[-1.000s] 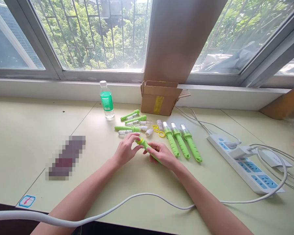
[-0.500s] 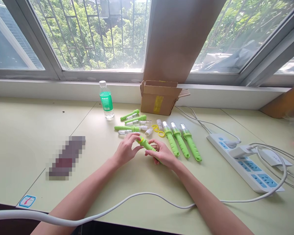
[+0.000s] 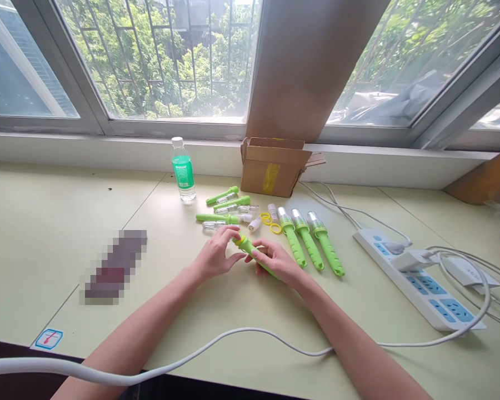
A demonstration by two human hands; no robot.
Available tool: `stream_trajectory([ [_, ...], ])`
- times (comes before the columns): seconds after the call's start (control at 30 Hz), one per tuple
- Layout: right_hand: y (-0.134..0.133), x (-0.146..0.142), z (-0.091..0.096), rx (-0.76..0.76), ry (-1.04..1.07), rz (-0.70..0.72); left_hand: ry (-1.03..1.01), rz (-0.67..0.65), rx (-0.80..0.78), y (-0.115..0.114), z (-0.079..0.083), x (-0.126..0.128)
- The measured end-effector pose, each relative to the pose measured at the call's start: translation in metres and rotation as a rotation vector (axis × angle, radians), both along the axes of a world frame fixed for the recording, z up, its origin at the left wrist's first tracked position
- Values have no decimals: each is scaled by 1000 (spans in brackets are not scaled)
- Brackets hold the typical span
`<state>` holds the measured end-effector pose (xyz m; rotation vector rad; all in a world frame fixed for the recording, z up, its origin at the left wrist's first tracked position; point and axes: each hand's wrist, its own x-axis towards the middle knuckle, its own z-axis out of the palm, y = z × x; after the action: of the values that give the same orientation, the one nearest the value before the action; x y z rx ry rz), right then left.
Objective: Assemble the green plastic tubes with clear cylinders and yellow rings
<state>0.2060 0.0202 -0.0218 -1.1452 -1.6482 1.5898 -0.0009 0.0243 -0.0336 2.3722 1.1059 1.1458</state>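
Note:
Above the table, my right hand (image 3: pixel 278 261) is wrapped around a green plastic handle (image 3: pixel 250 248), which tilts up to the left. A yellow ring (image 3: pixel 240 240) sits around its upper end. My left hand (image 3: pixel 213 253) pinches that end with its fingertips at the ring, the thumb held lower and apart. Just beyond lie loose yellow rings (image 3: pixel 276 228), small white-capped pieces (image 3: pixel 254 224) and clear tubes (image 3: pixel 214 225) among more green handles (image 3: pixel 216 218). To the right of my right hand, three green sticks with clear tops (image 3: pixel 310 247) lie side by side.
An open cardboard box (image 3: pixel 270 169) and a water bottle (image 3: pixel 184 172) stand toward the window. At right lies a white power strip (image 3: pixel 419 286) with plugs and cables. A white cable (image 3: pixel 250 330) crosses in front of my forearms. A blurred dark object (image 3: pixel 116 266) lies at left.
My right hand's fingers have shifted on the green handle, the thumb now lying higher along it. My left hand stays at the ringed end. The view has shifted slightly.

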Motion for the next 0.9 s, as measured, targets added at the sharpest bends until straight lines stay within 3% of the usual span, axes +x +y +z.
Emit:
stream_trajectory([
  [0.2,-1,2,4,-23,-23,22,-7,33,86,2,-5,2],
  [0.53,-1,0,1,-15,-39,-81,1,20,96,2,-5,2],
  [0.9,1,-1,-1,47,24,-23,4,71,131,0,-3,4],
])
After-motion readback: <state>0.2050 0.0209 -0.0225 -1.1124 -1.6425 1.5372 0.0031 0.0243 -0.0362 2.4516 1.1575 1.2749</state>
